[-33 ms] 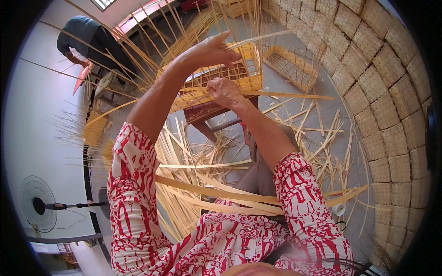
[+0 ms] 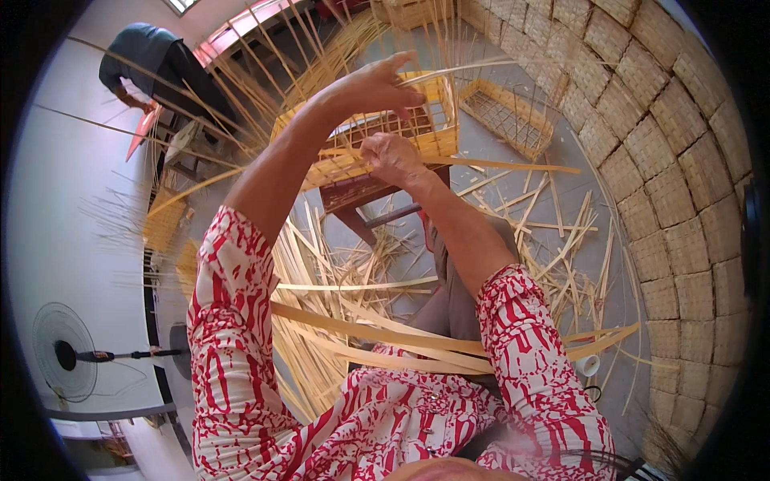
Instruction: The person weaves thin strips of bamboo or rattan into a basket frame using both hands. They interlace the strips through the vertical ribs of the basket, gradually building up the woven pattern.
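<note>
An open-work basket (image 2: pixel 446 145) of yellow woven strips, with long upright stakes, stands on a dark wooden stool (image 2: pixel 353 197) in front of me. My left hand (image 2: pixel 383 84) reaches over it, fingers spread. A pale flat strip (image 2: pixel 473 64) runs off to the right from beside those fingers; whether they touch it I cannot tell. At the basket's near wall, my right hand (image 2: pixel 393 158) is closed, its fingertips partly hidden. It grips a yellow strip (image 2: pixel 513 166) that lies along this wall and sticks out to the right.
Loose strips (image 2: pixel 313 345) lie across my lap and beside me. Offcuts (image 2: pixel 573 264) litter the floor. A smaller basket (image 2: pixel 509 116) sits at the far right. Woven panels (image 2: pixel 642 144) are stacked along the right. A fan (image 2: pixel 66 353) stands left; another person (image 2: pixel 152 60) bends over farther back.
My left hand has shifted slightly to the right, its fingertips a little farther over the basket. My right hand stays closed at the near wall.
</note>
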A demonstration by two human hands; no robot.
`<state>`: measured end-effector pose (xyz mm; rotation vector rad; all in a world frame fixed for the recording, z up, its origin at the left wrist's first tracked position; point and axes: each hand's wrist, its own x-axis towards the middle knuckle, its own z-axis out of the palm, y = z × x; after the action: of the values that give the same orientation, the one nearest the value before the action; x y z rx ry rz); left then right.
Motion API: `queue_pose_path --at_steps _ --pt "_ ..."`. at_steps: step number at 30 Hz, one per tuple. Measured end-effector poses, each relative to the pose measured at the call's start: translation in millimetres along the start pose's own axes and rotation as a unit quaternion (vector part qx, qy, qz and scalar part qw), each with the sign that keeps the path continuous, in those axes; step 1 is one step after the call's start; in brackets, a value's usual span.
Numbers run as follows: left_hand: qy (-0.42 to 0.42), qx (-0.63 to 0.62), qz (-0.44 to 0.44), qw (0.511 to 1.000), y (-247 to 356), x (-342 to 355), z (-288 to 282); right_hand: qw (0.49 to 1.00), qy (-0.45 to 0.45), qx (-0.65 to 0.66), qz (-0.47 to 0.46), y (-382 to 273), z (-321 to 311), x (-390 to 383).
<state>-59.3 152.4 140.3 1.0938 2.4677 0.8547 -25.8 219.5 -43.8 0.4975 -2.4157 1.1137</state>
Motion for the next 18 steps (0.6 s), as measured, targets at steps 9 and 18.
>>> queue_pose_path --at_steps 9,18 --pt "0.091 0.144 0.185 0.968 -23.2 -4.8 18.0 0.988 -0.088 -0.061 -0.109 -14.1 -72.0 -23.3" --pt "0.073 0.218 0.16 0.96 -61.5 -43.3 3.2 0.956 -0.13 -0.199 0.175 19.9 -312.0 -185.3"
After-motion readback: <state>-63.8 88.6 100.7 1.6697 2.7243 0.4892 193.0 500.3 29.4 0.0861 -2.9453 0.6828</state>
